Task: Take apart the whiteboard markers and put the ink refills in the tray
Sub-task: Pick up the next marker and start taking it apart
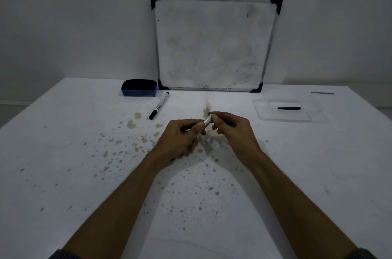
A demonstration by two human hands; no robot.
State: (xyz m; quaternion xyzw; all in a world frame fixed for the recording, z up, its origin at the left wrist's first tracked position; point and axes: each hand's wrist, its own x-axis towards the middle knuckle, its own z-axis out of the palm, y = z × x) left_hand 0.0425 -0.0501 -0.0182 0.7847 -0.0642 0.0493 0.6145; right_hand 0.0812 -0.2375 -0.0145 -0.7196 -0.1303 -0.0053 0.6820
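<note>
**Second marker in hand, end being worked loose**

I see both hands meeting over the middle of the stained table (63,152). My left hand (182,135) is curled around the barrel of a whiteboard marker (206,120), most of which is hidden in the fist; only a short white end sticks out toward the right. My right hand (230,126) pinches that exposed end between thumb and fingertips. I judge this to be the opening step on this marker: twisting or pulling the end piece off so the refill can come out. The light is dim, so I cannot say whether the part has begun to separate.

One ink refill (289,108) already lies in the clear tray (263,114), well off to the right. Another marker (159,105), capped and whole, lies on the table near the blue eraser (139,88), in front of the whiteboard (214,46) leaning on the wall.

The next move calls for a firm left-hand hold while the right draws the end straight off along the barrel, then carries the refill across to the tray.
</note>
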